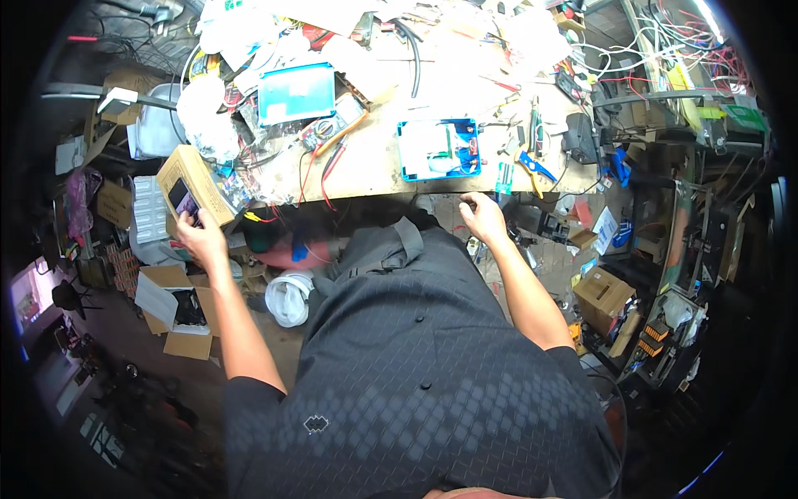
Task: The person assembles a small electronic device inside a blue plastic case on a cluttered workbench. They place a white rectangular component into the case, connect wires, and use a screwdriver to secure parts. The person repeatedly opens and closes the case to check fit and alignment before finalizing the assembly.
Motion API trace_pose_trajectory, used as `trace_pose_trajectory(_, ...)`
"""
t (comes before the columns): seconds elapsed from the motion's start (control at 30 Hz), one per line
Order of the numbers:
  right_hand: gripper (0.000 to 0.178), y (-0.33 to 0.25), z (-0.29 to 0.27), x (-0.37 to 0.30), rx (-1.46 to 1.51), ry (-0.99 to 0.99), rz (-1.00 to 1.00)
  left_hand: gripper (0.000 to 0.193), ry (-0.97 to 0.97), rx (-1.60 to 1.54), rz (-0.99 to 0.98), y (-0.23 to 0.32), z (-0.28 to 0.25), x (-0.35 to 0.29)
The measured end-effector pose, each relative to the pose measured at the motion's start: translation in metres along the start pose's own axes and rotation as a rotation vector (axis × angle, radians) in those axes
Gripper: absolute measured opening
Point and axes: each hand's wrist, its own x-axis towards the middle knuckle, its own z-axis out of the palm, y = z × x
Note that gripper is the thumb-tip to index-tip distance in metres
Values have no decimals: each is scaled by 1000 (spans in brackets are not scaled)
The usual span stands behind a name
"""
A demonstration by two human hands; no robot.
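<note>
My left hand (202, 239) is closed around the lower end of a dark phone (179, 193) with a partly lit screen. The phone lies against a brown cardboard box (204, 185) at the left corner of the workbench. Just off the bench's front edge, my right hand (485, 219) hangs with loosely bent fingers apart and nothing visible in them. Nearest to it on the bench are a blue-rimmed open case (404, 158) with electronic parts inside, a small green circuit board (504, 178) and pliers with blue and yellow handles (536, 168).
A blue tray-like cover (297, 93) and an orange multimeter (331, 129) with red and black leads sit left of centre. Cables and tools crowd the bench (378, 170). Below stand an open carton (187, 343), a white bucket (288, 299) and another carton (603, 297).
</note>
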Motion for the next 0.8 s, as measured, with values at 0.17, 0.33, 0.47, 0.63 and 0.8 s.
trace_pose_trajectory(0.17, 32, 34, -11, -1, 65, -6, 14, 52, -381, -270, 128, 96, 33, -109)
trace_pose_trajectory(0.33, 33, 53, -18, 3, 128, -77, 0, 50, -923, -294, 366, 187, 55, -202)
trace_pose_trajectory(0.47, 34, 58, -28, 11, 113, -112, -34, 50, -1123, -289, 471, 224, 70, -238)
trace_pose_trajectory(0.63, 34, 69, -40, 15, 127, -134, -37, 50, -1159, -321, 372, 237, 79, -253)
trace_pose_trajectory(0.8, 33, 47, -49, 28, 130, -101, -121, 49, -1136, -347, 267, 224, 85, -263)
